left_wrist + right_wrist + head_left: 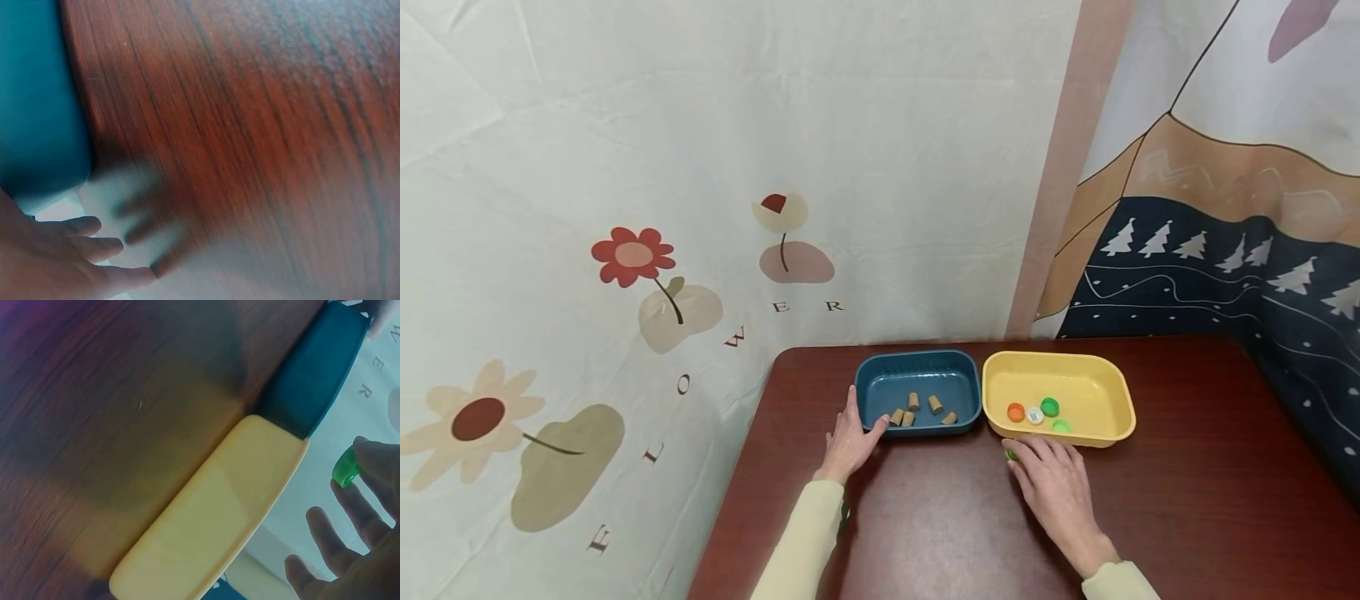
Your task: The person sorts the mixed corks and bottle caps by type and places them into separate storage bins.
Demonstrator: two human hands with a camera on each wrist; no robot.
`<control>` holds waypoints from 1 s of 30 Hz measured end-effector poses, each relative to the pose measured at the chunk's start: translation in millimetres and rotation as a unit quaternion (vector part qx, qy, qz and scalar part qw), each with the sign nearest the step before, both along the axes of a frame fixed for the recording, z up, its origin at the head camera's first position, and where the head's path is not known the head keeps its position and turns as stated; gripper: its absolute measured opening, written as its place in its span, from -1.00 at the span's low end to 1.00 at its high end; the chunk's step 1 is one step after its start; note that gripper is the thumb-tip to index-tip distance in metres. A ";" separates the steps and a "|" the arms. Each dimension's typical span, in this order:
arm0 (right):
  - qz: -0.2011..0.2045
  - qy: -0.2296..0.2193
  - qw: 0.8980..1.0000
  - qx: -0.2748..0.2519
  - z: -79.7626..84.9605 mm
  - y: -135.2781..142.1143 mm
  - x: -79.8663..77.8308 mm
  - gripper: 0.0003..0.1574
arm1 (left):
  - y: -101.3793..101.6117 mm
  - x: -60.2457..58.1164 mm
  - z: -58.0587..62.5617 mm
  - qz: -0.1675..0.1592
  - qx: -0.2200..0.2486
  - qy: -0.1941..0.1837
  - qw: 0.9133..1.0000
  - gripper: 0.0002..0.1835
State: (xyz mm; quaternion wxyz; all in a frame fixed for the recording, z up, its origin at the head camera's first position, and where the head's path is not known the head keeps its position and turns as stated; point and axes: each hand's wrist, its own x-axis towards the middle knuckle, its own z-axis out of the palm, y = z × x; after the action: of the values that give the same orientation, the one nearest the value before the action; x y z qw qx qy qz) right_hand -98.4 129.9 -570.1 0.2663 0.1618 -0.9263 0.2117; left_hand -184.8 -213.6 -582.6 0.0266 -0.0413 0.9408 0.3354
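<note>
My right hand (pixel 1054 483) is just in front of the yellow tray and pinches a green bottle cap (pixel 346 467) between thumb and fingertip; the other fingers spread apart. My left hand (pixel 848 443) lies at the front left corner of the blue tray (pixel 919 432), index finger along its side and thumb right at the front rim. In the left wrist view its other fingers (pixel 100 250) are stretched out over the table. Several corks (pixel 935 404) lie in the blue tray. The yellow tray (pixel 1097 387) holds an orange cap (pixel 1016 412), a white cap (pixel 1035 416) and two green caps (pixel 1050 407).
Both trays stand side by side near the back edge of the dark red wooden table (pixel 940 517). Close behind the table hangs a pale printed cloth (pixel 910 208) with flowers and letters. A dark cloth (pixel 1180 287) with trees hangs at the right.
</note>
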 end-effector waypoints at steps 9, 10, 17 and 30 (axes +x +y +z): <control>-0.019 0.043 0.998 -0.032 6.0 18.4 -7.0 -0.60 | -0.5 -1.0 -0.1 0.001 0.002 0.000 1.000 0.10; -0.021 0.046 0.998 -0.036 6.8 21.0 -8.2 -0.59 | -0.6 -1.4 -0.1 0.000 0.002 0.001 1.000 0.10; -0.047 0.036 0.996 -0.065 14.4 41.0 -18.2 -0.54 | -0.1 -1.3 -0.1 0.000 -0.003 -0.003 1.000 0.10; -0.091 -0.004 0.993 -0.082 20.6 66.4 -39.8 -0.55 | -0.2 -1.5 -0.2 -0.001 -0.002 -0.006 1.000 0.10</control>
State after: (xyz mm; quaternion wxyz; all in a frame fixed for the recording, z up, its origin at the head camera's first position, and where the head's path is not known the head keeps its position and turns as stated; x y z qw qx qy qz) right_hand -138.2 196.3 -549.5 0.2934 0.0539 -0.9178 0.2621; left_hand -186.3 -213.7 -582.8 0.0322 -0.0426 0.9414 0.3330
